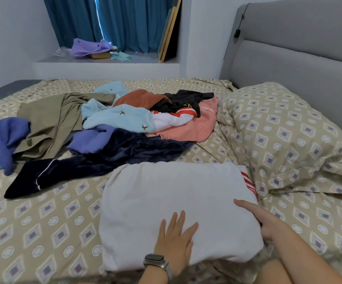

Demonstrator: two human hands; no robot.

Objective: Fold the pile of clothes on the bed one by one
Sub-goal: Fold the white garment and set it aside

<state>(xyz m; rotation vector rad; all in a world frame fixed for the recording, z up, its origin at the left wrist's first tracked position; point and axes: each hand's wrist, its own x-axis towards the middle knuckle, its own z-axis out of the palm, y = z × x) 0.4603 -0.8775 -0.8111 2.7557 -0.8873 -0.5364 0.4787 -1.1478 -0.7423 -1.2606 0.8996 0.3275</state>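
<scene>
Bed [43, 222], patterned sheet. Pile of clothes [108, 128], unfolded, at far middle, well apart from both hands. Folded white garment [166, 197], near edge, red stripes at right side. Left hand [175, 240] flat on top, fingers straight. Right hand [262, 218] pressing garment's right edge; thumb extended, fingers hidden.

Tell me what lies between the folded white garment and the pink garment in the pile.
In the head view, a dark navy velvet garment and bare patterned bedsheet lie between the folded white garment and pink garment.
</scene>
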